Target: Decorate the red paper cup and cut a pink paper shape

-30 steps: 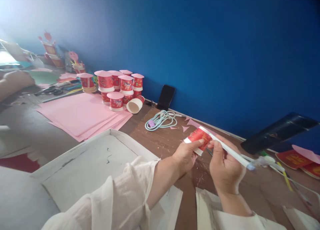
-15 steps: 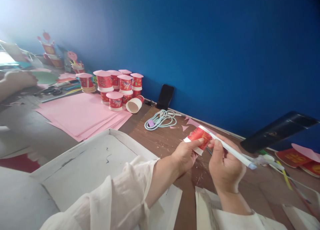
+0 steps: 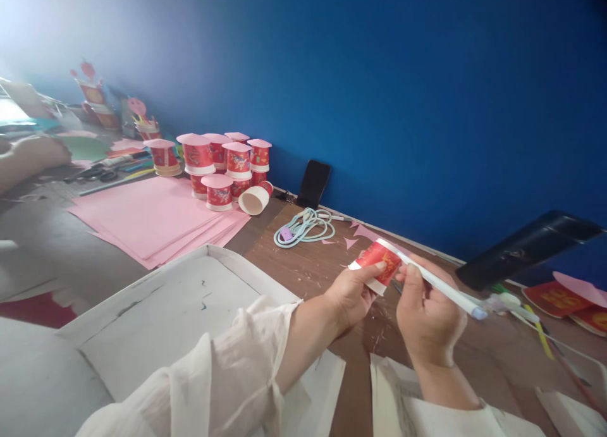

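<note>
My left hand (image 3: 353, 291) is closed round a red paper cup (image 3: 377, 260) with gold print and white ends, tilted on its side above the table. My right hand (image 3: 429, 310) grips a long white glue pen (image 3: 443, 285) between thumb and fingers. Its tip meets the cup's upper right end, and the pale blue tail end points down to the right. Whether the tip presses on the cup I cannot tell. Behind the cup, pink paper scraps (image 3: 351, 243) lie on the brown table (image 3: 303, 269).
Red cups with pink paper tops (image 3: 217, 183) stand at back left beside pink sheets (image 3: 142, 215). A shallow white box (image 3: 175, 304) lies front left. A phone (image 3: 313, 183), a coiled cable (image 3: 303, 228) and a black cylinder (image 3: 526, 250) sit near the wall. Another person's hand (image 3: 40, 152) shows far left.
Both hands keep almost the same pose. The pen's tail end has shifted very slightly; the cup stays in place.
</note>
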`<control>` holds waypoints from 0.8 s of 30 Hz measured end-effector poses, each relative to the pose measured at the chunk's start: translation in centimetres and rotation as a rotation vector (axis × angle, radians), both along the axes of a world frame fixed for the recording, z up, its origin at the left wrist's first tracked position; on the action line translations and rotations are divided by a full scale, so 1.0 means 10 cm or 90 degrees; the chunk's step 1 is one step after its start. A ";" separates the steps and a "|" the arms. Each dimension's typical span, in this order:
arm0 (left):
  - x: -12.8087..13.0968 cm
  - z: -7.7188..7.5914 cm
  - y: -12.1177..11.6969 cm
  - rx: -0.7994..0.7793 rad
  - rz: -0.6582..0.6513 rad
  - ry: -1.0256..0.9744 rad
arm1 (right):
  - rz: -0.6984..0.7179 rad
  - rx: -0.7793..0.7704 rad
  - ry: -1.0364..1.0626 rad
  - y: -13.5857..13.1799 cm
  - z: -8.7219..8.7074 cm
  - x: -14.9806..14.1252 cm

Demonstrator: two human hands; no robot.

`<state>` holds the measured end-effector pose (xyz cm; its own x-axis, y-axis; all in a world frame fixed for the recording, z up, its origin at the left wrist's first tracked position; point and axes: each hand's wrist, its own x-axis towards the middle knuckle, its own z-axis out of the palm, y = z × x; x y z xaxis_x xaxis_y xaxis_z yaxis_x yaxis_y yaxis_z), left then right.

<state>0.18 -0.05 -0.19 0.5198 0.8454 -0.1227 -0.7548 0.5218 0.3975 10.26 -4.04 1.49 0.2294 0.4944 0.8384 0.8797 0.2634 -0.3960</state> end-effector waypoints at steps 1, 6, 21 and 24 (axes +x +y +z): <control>0.00 -0.01 0.00 0.001 0.001 -0.001 | -0.003 -0.002 -0.006 0.00 0.00 0.01; 0.01 -0.02 0.01 -0.007 0.004 -0.005 | -0.033 -0.012 -0.025 0.00 -0.02 0.03; -0.01 0.02 -0.01 0.009 0.005 0.000 | -0.065 -0.041 -0.021 0.00 -0.02 0.03; -0.01 0.03 -0.01 -0.007 0.006 0.008 | -0.064 -0.044 -0.023 -0.01 -0.03 0.03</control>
<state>0.07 -0.18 0.06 0.5097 0.8492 -0.1383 -0.7551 0.5186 0.4011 10.52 -4.12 1.24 0.2517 0.5265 0.8121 0.9142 0.1460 -0.3780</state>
